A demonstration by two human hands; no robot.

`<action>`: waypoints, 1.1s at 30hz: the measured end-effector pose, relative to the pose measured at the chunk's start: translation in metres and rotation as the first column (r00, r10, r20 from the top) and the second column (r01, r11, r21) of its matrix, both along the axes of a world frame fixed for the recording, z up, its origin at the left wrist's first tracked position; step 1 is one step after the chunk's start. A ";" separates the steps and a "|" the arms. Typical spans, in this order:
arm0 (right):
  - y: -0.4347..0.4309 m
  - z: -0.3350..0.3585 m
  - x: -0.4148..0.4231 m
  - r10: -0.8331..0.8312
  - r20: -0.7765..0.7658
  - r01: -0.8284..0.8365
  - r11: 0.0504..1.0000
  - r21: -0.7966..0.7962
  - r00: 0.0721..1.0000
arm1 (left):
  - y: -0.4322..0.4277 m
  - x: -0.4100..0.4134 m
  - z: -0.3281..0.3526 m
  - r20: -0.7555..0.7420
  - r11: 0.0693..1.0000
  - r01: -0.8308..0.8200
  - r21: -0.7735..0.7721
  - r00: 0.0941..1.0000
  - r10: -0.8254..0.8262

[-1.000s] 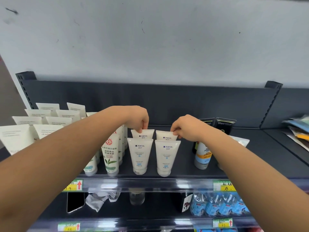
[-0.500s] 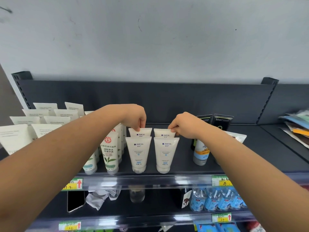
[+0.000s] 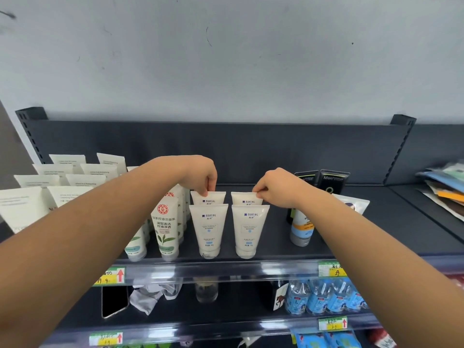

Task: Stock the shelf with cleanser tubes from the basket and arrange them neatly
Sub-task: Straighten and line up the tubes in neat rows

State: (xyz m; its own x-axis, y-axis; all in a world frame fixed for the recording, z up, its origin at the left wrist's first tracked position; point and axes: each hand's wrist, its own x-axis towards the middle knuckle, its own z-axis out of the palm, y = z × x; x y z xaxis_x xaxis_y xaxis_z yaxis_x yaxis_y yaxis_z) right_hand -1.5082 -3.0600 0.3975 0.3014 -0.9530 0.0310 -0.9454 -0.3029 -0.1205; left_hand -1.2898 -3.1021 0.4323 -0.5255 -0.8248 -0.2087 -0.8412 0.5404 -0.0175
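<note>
Two rows of white cleanser tubes stand cap-down on the dark shelf (image 3: 351,242). In front are a left tube (image 3: 209,229) and a right tube (image 3: 249,231). Behind them stand a rear left tube (image 3: 209,197) and a rear right tube (image 3: 244,197). My left hand (image 3: 200,175) pinches the top edge of the rear left tube. My right hand (image 3: 275,187) pinches the top corner of the rear right tube. The basket is not in view.
Green-tea tubes (image 3: 165,227) and several white tubes (image 3: 22,207) crowd the shelf's left. A blue-orange tube (image 3: 301,229) and black boxes (image 3: 332,183) stand to the right. Packets (image 3: 444,182) lie at far right. Water bottles (image 3: 326,297) sit on the shelf below.
Both hands stay pinched on the rear tubes' tops. The two rear tubes stand slightly further apart and straighter behind the front pair.
</note>
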 end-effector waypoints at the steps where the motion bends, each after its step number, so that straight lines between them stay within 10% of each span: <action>1: 0.000 0.000 0.001 -0.003 0.002 0.003 1.000 0.001 1.000 | 0.000 0.000 -0.001 -0.001 1.000 -0.001 -0.002 1.000 0.001; 33: 0.016 0.004 0.001 -0.078 0.039 0.080 0.996 -0.049 0.996 | 0.006 0.005 -0.008 -0.041 0.999 -0.004 -0.041 0.999 0.002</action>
